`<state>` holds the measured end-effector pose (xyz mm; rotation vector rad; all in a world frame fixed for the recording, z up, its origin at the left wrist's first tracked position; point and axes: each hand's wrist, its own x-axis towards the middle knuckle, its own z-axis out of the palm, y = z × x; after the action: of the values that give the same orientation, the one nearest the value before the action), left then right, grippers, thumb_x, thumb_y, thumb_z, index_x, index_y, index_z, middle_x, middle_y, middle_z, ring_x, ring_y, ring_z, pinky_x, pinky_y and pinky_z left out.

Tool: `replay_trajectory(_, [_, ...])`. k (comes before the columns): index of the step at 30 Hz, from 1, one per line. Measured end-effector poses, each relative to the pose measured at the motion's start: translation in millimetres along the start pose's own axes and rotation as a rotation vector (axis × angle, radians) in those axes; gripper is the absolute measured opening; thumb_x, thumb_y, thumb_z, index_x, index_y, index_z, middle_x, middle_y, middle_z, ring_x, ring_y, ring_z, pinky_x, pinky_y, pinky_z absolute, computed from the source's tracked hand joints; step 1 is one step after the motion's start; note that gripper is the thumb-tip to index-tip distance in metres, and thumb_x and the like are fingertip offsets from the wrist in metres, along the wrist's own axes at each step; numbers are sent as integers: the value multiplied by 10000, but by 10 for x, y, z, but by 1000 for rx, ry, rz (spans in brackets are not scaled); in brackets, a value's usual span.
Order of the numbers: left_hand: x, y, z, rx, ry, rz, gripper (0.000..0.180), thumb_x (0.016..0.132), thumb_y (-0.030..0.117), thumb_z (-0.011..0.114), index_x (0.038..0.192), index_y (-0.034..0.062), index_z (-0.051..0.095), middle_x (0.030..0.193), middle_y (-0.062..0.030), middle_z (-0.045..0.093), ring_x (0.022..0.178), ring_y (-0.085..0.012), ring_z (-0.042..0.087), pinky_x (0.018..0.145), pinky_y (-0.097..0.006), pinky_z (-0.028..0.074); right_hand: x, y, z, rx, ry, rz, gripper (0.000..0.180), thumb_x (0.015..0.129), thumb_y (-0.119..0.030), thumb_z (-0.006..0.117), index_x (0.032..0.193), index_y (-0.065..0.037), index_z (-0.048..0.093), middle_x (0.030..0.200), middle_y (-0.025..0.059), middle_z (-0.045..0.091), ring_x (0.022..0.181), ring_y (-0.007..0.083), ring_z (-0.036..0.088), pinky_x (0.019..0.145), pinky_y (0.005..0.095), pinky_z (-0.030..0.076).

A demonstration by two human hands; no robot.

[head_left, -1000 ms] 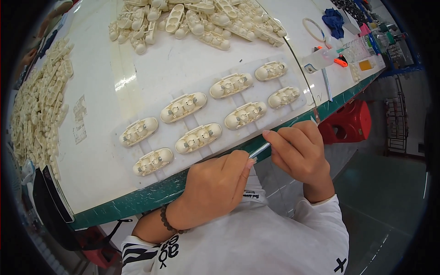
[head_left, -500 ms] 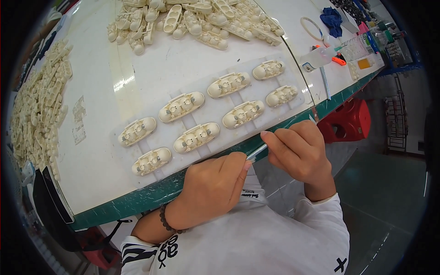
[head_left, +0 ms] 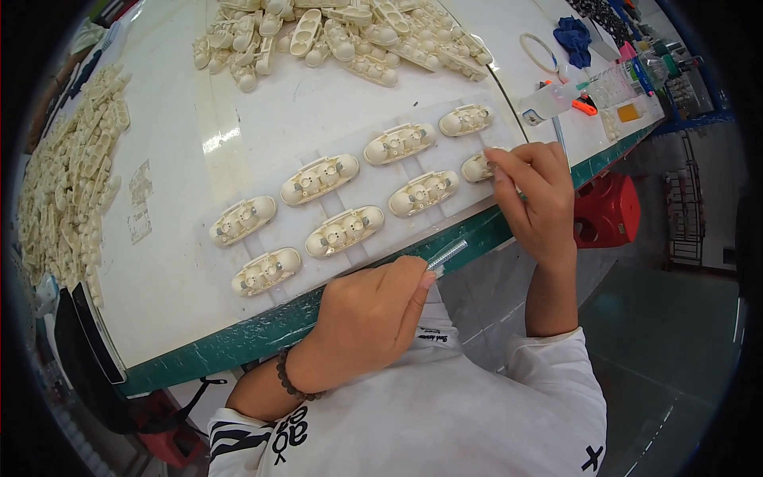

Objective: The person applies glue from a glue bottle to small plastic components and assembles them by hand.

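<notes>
My left hand (head_left: pixel 369 318) is closed around a thin, silvery, ridged rod (head_left: pixel 448 255); its free end sticks out past my thumb toward the right. My right hand (head_left: pixel 536 195) reaches over the right end of a translucent white tray (head_left: pixel 334 274). Its thumb and forefinger are bent close together at the near-right cream plastic piece (head_left: pixel 474 168), which they partly cover; anything pinched there is too small to make out. Several more oblong cream pieces, such as a front one (head_left: pixel 344 231), lie in two rows on the tray, with small grey bits in their round hollows.
Loose cream pieces are heaped at the back (head_left: pixel 342 40) and along the left side (head_left: pixel 67 183). To the right lie a clear bottle (head_left: pixel 548 103), an orange cutter (head_left: pixel 585 106), a ring (head_left: pixel 540 54) and a blue cloth (head_left: pixel 574 40). A red stool (head_left: pixel 608 211) stands beside the green table edge (head_left: pixel 207 354).
My right hand has left the end of the silvery rod and moved up and forward to the near-right cream piece. My left hand stays almost in place, still holding the rod.
</notes>
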<state>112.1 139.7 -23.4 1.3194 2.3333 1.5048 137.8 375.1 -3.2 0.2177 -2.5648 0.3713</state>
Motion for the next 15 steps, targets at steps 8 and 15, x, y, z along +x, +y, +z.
replay_trajectory(8, [-14, -4, 4, -45, 10, -13, 51, 895, 38, 581, 895, -12, 582, 623, -117, 530, 488, -276, 531, 460, -355, 408, -40, -8, -35, 113, -35, 59, 301, 776, 41, 616, 1069, -1, 673, 863, 94, 574, 770, 232, 517, 670, 326, 425])
replay_trajectory(15, [-5, -3, 8, 8, -5, 1, 105, 892, 80, 598, 844, 19, 528, 623, -108, 538, 511, -271, 559, 451, -368, 426, -234, -178, -80, 159, -34, 1, 367, 698, 46, 651, 1059, -15, 683, 825, 78, 585, 736, 236, 535, 649, 331, 433])
